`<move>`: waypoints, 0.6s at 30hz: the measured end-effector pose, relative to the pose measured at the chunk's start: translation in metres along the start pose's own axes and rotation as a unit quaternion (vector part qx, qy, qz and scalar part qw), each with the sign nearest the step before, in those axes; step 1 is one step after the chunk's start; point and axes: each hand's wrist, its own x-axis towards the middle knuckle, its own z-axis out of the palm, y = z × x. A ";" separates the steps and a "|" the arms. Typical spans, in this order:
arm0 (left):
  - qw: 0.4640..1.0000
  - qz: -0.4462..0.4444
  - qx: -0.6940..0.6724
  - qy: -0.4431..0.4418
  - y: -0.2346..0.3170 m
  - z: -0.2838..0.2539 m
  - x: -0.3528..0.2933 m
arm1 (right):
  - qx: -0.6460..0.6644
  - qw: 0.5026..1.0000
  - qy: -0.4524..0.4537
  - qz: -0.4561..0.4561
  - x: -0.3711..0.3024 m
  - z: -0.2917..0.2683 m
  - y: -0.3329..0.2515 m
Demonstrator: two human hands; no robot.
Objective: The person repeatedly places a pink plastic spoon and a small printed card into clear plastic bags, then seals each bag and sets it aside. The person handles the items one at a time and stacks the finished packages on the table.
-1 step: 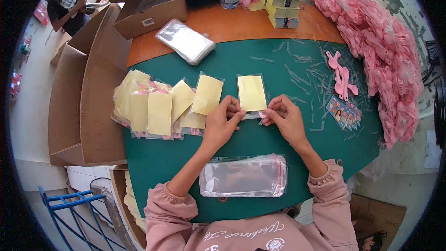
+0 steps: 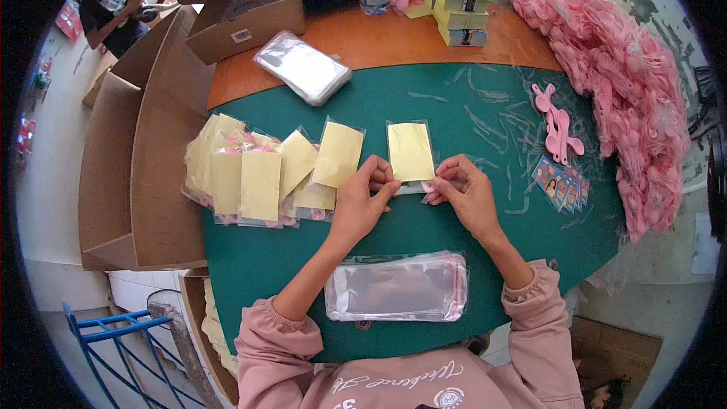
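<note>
Nearest the person lies a stack of clear sleeves [image 2: 397,288] on the green table [image 2: 469,257]. Beyond it, the left hand [image 2: 363,201] and right hand [image 2: 463,191] pinch the lower edge of a sleeved yellow card [image 2: 410,153]; sealing its flap looks like the step in hand. That calls for pressing the flap flat. Finished packets [image 2: 257,174] lie left; pink pieces [image 2: 621,83] heap far right.

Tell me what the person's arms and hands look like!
Both hands, the left hand and the right hand, are bare, no gloves. The dusty pink sweatshirt has ribbed cuffs; its sleeves are pushed up, the left one further.
</note>
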 end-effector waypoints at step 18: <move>0.942 0.063 0.326 -0.046 0.080 -0.129 -0.035 | -0.152 0.926 -0.313 -0.146 -0.006 -0.120 -0.084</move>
